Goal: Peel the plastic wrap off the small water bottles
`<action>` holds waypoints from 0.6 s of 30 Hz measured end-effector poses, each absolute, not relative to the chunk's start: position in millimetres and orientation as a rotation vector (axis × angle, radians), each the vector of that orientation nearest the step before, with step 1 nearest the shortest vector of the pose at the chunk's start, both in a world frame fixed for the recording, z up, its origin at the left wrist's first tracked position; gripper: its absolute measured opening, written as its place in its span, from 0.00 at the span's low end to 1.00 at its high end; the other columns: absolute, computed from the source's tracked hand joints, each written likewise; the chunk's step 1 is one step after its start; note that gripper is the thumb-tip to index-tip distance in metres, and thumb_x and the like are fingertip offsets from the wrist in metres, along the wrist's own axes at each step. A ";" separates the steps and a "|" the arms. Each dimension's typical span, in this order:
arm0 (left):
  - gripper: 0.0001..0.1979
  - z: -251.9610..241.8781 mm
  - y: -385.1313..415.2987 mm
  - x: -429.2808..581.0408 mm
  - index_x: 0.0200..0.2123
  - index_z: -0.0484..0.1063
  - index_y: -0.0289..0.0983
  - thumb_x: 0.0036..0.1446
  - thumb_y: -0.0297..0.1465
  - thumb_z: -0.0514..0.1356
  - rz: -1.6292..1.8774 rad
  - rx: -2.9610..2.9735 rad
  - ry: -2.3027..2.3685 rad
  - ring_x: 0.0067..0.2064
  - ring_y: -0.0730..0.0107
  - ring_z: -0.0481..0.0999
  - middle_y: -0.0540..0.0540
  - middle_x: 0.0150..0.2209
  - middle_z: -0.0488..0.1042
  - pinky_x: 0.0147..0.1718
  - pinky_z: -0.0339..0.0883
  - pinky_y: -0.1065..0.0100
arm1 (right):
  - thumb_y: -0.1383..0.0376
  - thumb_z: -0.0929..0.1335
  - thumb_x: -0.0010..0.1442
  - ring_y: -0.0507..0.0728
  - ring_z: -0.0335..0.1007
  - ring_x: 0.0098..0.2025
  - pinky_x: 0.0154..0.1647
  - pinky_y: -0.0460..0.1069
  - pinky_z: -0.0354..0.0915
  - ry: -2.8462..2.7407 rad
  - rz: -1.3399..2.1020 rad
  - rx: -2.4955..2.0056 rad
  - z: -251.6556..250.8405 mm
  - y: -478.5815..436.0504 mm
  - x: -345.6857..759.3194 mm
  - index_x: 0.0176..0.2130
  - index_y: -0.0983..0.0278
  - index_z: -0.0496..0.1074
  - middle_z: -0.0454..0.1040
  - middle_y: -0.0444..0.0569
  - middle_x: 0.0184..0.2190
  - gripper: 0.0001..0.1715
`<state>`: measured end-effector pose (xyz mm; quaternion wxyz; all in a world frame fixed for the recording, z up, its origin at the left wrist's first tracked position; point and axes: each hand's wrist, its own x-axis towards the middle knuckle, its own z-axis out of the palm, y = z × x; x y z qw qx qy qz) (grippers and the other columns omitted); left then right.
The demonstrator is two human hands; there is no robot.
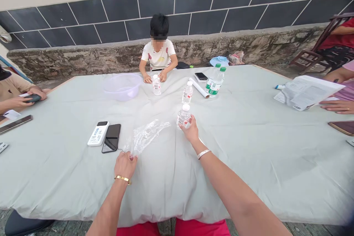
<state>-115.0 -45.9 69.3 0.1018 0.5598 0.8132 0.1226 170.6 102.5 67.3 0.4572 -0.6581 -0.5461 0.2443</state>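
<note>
The right hand (190, 131) is partly open, with its fingers curved against the lower side of a small water bottle (184, 116) at centre frame, above the cloth-covered bench (257, 166). The left hand (125, 165) is nearly closed at lower centre. Its fingertips appear to pinch the end of a clear plastic bag (146, 136), though the grip is partly hidden from this view. The bag lies crumpled on the bench, reaching toward the bottle. A black phone (111, 138) and a white device (98, 133) lie just left of the bag. A second small bottle (187, 92) stands just beyond the first.
</note>
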 end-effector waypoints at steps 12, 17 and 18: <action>0.13 191.4 -98.3 -72.2 0.23 0.65 0.37 0.55 0.38 0.56 0.716 1.776 1.260 0.30 0.71 0.68 0.49 0.26 0.71 0.33 0.62 0.69 | 0.34 0.51 0.55 0.59 0.66 0.51 0.53 0.55 0.59 -1.996 1.700 -0.298 145.4 -20.3 83.7 0.50 0.65 0.69 0.73 0.53 0.44 0.47; 0.16 191.0 -102.5 -96.8 0.27 0.70 0.36 0.53 0.43 0.58 1.154 1.175 1.389 0.35 0.66 0.74 0.46 0.28 0.75 0.38 0.67 0.64 | 0.50 0.72 0.47 0.54 0.70 0.36 0.39 0.48 0.64 -2.099 1.954 -0.459 123.1 -35.3 85.2 0.47 0.65 0.69 0.73 0.45 0.33 0.32; 0.16 184.8 -100.1 -98.1 0.27 0.70 0.36 0.52 0.45 0.60 1.223 1.102 1.446 0.36 0.64 0.74 0.46 0.29 0.75 0.39 0.68 0.63 | 0.57 0.72 0.49 0.53 0.69 0.35 0.37 0.47 0.63 -2.173 1.855 -0.610 119.2 -39.6 86.2 0.46 0.64 0.70 0.74 0.44 0.32 0.25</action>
